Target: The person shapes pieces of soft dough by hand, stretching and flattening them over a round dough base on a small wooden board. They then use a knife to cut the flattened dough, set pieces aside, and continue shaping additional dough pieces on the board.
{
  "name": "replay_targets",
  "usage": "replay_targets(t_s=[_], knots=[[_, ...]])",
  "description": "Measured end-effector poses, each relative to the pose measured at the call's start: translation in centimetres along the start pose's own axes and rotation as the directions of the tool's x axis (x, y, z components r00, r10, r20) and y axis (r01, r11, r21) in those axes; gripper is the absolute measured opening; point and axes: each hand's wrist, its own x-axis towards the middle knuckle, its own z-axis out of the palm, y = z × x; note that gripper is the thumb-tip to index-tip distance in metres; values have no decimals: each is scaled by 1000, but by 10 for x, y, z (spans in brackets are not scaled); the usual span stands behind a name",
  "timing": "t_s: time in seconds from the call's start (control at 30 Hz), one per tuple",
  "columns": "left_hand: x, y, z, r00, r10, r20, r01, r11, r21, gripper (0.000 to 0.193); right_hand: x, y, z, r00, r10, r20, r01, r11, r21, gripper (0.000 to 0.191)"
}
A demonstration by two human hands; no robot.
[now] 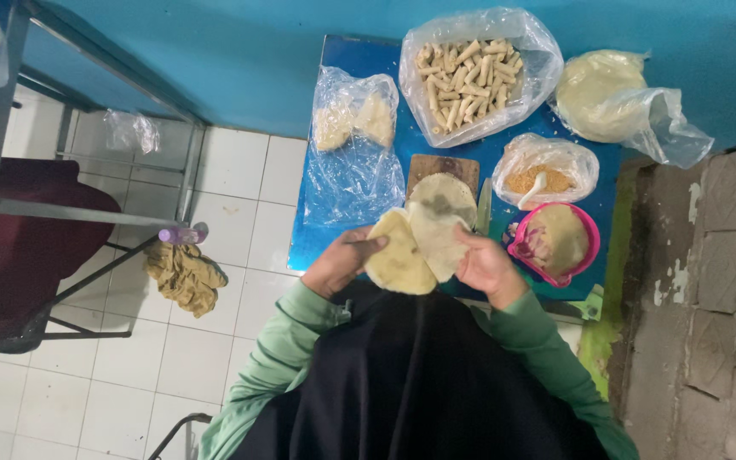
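— What's the person in the green sleeves busy with?

— Separating thin dough wrappers, as far as I can judge. The left hand (344, 262) pinches the edge of one pale round wrapper (399, 255), thumb on top and fingers underneath. The right hand (485, 266) grips the edge of a second wrapper (438, 238), which overlaps the first and hangs just above the small wooden board (443, 166).

— So both hands are closed on something?

— Yes, each is pinching its own sheet, held up in front of the body over the near edge of the blue surface (317, 230).

— What else is laid out there?

— A big clear bag of finished rolls (468, 72) at the back, a smaller bag (353, 119) with a few pale pieces to its left, and a bagged stack of wrappers (600, 89) at the far right. Nearer in, a bag of orange-brown filling with a spoon (540, 181), and a pink bowl (588, 230) holding another wrapper.

— And the next move?

— My guess is the two sheets are still partly stuck where they overlap, so they need peeling gently or they could tear. Then one should be laid flat on the board, within reach of the filling.
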Motion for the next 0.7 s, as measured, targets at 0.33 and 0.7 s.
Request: replay_targets(t_s=[0.33,0.7], knots=[[-29,11,-37,969,191,-155,-213,967,-140,43,-18,-49,1,747,-654,-116,538,698,-472,43],[-21,-3,-35,952,203,-230,-224,972,-65,45,37,23,5,745,-489,454,-39,-711,-702,62]])
